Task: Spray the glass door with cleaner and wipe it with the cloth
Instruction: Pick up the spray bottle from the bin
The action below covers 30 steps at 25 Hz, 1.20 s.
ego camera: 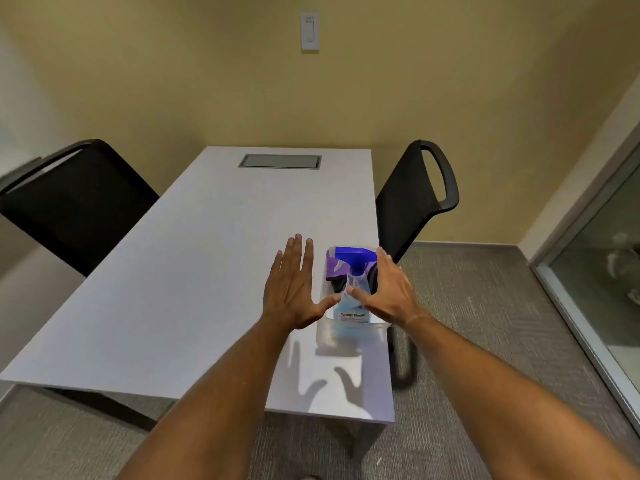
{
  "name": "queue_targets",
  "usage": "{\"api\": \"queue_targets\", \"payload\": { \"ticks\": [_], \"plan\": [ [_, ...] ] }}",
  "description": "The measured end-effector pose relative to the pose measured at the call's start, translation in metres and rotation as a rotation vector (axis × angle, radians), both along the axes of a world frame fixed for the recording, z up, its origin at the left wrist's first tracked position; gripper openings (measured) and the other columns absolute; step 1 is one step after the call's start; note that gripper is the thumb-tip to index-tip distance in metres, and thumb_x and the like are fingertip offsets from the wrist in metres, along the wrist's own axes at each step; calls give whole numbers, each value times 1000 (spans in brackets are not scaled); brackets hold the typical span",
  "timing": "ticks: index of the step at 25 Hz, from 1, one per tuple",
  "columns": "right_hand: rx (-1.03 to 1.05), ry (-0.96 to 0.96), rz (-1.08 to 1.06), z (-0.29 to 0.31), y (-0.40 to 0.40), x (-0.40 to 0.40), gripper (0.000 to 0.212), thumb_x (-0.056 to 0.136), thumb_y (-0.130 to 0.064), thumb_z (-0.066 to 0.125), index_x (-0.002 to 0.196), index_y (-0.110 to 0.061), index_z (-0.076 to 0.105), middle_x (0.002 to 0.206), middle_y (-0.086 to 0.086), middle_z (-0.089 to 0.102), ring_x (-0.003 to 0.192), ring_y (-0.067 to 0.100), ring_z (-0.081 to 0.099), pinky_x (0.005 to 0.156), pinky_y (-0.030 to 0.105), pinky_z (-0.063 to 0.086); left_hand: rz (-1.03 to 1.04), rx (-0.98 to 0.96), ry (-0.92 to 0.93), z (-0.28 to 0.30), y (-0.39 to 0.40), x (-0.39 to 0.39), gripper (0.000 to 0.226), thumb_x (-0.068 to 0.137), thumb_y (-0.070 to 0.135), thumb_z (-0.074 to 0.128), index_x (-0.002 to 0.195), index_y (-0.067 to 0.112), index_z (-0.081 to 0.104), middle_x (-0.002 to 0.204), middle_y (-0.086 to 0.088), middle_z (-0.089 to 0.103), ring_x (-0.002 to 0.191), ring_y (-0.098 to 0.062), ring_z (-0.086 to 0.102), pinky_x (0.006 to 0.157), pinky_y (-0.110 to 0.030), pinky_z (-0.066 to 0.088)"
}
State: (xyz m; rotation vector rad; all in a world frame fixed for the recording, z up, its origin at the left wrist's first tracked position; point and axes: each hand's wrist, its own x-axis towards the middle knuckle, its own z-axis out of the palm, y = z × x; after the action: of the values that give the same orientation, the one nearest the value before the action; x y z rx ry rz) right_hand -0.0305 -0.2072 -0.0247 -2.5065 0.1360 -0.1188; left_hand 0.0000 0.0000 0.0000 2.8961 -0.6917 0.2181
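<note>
Head view showed us reaching with both hands over the near right corner of the white desk, where a clear plastic bin sat close to the edge. Inside it stood the spray bottle, blue trigger head up and pale blue liquid below, with a purple cloth tucked behind it.

Our left hand was spread flat and released, hovering just left of the bin with nothing in it. Our right hand had an open grip too, fingers splayed over the bottle's right side and thumb near its neck, but not yet closed on anything. The glass door stood well apart, at the right edge of the view.

We judged the risks to be these. The bin sat near the desk's right edge, so a sideways nudge from the right hand could push it off. The bin looked light, so lifting the bottle without steadying the bin might drag it along or tip it. Closing on the trigger instead of the neck could fire cleaner onto the desk. The cloth, partly under the bottle, could snag and spill out.
</note>
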Motion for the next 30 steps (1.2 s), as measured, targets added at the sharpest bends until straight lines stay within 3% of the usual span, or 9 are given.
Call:
{"api": "queue_targets", "payload": {
  "ticks": [2, 5, 11, 16, 21, 27, 30],
  "plan": [
    [245, 30, -35, -5, 4, 10, 76, 71, -60, 71, 132, -24, 42, 127, 3, 56, 117, 26, 57, 99, 48, 50, -12, -26, 16, -5, -1, 11, 110, 65, 92, -2, 145, 19, -23, 161, -9, -13, 150, -26, -10, 122, -46, 4],
    [484, 149, -89, -9, 13, 21, 53, 78, -36, 81, 116, -17, 50, 108, 3, 59, 105, 24, 59, 87, 36, 53, -33, -8, 13, -18, 1, 28, 109, 64, 92, -2, 145, 23, -25, 161, -7, -16, 149, -25, -13, 122, -46, 3],
    [710, 166, -228, -12, 25, 43, 71, 72, -34, 86, 129, -15, 47, 111, 6, 60, 104, 24, 59, 83, 31, 55, -86, -12, 54, -33, 2, 50, 107, 67, 91, 3, 148, 24, -20, 162, -6, -13, 149, -25, -11, 122, -46, 3],
    [787, 198, -230, -6, 26, 48, 63, 81, -31, 79, 132, -12, 48, 111, 7, 60, 106, 24, 58, 69, 19, 51, -117, -4, 55, -29, -2, 55, 104, 72, 85, 21, 144, 23, -23, 161, -6, -15, 149, -25, -13, 122, -45, -1],
    [809, 159, -254, 4, 25, 43, 60, 83, -30, 77, 131, -7, 51, 106, 9, 63, 94, 18, 61, 59, 14, 49, -157, -21, 1, -23, -4, 65, 107, 68, 90, 5, 147, 22, -18, 162, -7, -10, 150, -27, -8, 122, -45, -1],
    [774, 20, -288, 53, 12, 36, 34, 83, -28, 77, 108, -15, 59, 90, 10, 64, 82, 18, 62, 67, 25, 50, -209, -44, -90, 5, -22, 79, 113, 67, 92, 7, 154, 20, -5, 163, -7, -5, 150, -28, -3, 121, -45, -1],
    [769, -62, -290, 87, -2, 32, 37, 83, -28, 77, 111, -11, 60, 99, 17, 68, 90, 23, 66, 79, 33, 54, -245, -45, -131, 32, -42, 84, 115, 66, 92, 5, 154, 19, -6, 163, -8, -6, 150, -28, -6, 122, -46, 1]
  ]
}}
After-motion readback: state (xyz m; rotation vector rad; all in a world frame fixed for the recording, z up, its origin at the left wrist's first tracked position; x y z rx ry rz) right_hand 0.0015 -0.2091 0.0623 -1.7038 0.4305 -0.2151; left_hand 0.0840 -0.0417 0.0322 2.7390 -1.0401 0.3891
